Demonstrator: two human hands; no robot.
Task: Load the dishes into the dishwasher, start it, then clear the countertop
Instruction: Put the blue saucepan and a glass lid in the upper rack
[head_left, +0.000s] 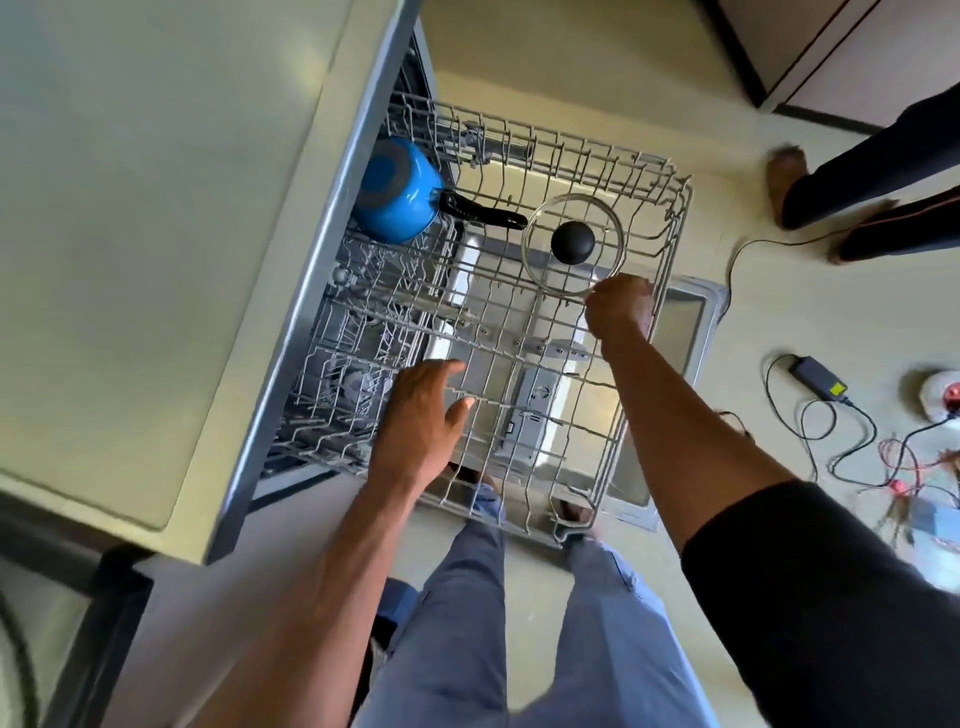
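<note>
One dishwasher rack (498, 332) held one blue saucepan (397, 192) and one glass lid (571, 244); the right hand (618, 306) pinched the lid, fingers of the left hand (421, 415) released.

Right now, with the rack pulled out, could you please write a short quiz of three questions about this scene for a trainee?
1. True or false: the blue metal saucepan with the black handle sits base up in the grey wire rack.
2. Which hand pinches the rim of the round glass lid with the black knob?
3. The left hand is: A) gripping the saucepan; B) open above the rack; C) curled into a fist.
Key: 1 true; 2 the right hand; 3 B.
</note>
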